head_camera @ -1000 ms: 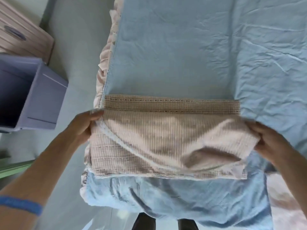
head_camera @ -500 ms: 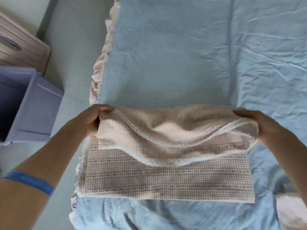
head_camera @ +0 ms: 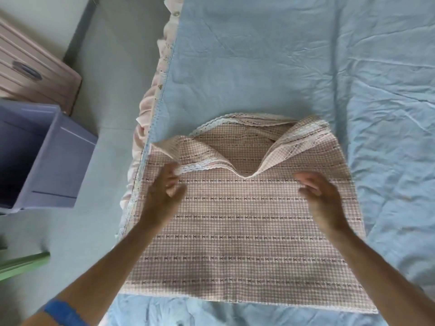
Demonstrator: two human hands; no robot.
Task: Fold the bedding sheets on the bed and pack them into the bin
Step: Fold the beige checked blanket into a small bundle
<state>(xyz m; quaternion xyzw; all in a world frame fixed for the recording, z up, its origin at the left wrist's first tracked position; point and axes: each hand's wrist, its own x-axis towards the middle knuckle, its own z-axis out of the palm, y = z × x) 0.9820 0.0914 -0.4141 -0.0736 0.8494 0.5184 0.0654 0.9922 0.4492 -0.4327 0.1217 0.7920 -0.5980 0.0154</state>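
The bed, covered in a wrinkled light blue sheet, fills most of the view, its frilled left edge running down toward the near end. On the floor to the left, well apart from the bed, the purple bin is seen open. The checked bedding sheet is laid flat at the bed's near left edge, folded into a broad rectangle, though its far layers are left buckled and its lace-trimmed edge is turned up in a loose wave. It is judged light, soft and limp, so any lifted part will sag; a grip at the two far corners or along the folded sides should keep the layers together. The left hand is held just at the lace edge, fingers loosely spread, nothing clearly gripped. The right hand is hovering over the right side of the sheet, fingers relaxed and blurred, nothing held. More folding is likely needed before packing.
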